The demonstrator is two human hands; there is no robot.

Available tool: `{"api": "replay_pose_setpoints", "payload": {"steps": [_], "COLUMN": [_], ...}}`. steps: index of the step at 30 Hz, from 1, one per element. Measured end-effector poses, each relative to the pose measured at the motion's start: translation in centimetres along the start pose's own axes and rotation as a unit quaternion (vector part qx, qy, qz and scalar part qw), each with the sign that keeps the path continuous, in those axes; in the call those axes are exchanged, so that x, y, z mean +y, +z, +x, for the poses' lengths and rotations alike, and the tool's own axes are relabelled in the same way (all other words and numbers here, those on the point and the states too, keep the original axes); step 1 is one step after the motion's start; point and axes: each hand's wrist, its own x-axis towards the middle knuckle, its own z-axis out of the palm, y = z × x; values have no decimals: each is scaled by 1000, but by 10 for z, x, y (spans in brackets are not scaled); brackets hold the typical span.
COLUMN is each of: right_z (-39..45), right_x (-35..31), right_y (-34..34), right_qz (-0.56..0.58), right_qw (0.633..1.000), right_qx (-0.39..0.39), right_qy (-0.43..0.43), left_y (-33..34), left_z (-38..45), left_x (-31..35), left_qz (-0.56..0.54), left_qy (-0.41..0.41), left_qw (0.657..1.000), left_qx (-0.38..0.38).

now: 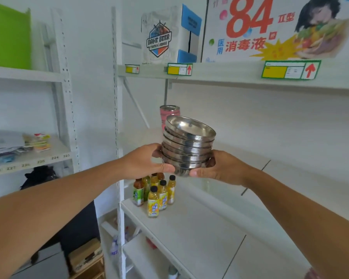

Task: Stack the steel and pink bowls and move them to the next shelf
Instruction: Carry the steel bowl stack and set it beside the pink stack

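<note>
Together, left hand [149, 161] and right hand [220, 168] grip the steel bowls [187, 146].

Silver steel bowls [187, 146], pink bowls [167, 114] behind, yellow-labelled bottles [155, 196] (black caps), white shelf [199, 228], green bin [8, 37]

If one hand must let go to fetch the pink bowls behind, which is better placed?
Probably left: the left hand grips the steel bowls on the pink bowls' side; the right hand cups underneath.

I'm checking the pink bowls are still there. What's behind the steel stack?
A pink bowls stack stands behind the steel bowls; only its upper part shows, the rest is covered.
</note>
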Motion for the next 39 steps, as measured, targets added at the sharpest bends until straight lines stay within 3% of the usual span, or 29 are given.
{"api": "replay_pose_setpoints", "payload": {"steps": [8,27,36,39], "right_z": [49,151,150,142], "right_x": [8,121,127,120], "right_y": [2,-32,-11,-6], "right_qz": [-1,1,-45,-82], "right_qw": [999,998,990,985], "right_qx": [6,-8,38,59], "right_qy": [35,63,131,139], "left_y": [-13,29,31,24], "left_z": [54,189,210,208], "left_x": [-42,-81,-114,-120], "left_qz": [-14,-3,-16,13], "left_qy": [13,-22,21,57], "left_qw": [999,998,996,996], "left_qx": [-26,-54,-89,-63]}}
